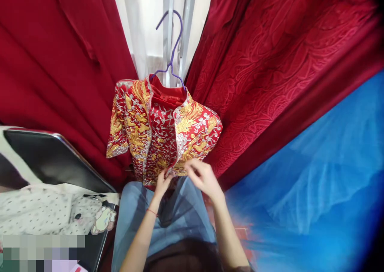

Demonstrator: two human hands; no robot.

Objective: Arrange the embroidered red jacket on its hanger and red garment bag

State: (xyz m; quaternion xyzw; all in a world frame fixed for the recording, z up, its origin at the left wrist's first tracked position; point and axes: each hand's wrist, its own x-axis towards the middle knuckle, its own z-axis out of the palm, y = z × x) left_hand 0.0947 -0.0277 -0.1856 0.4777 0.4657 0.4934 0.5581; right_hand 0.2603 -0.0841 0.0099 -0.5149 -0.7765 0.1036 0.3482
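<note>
A red jacket (192, 120) with gold and silver embroidery hangs open at the front on a purple hanger (174, 50). My left hand (163, 183) pinches the bottom front edge of the jacket, near the middle. To the right of it, my right hand (201, 175) is beside the lower hem of the jacket's right-hand panel. Its thumb and index finger are curved with a gap between them, and the other fingers are partly hidden. The jacket's lower edge is just above my knees.
Red curtains (75, 64) hang on both sides of a pale metal frame (187, 20). Blue fabric (324, 176) spreads at the right. At the left are a black panel (51, 156) and dotted white cloth (39, 212).
</note>
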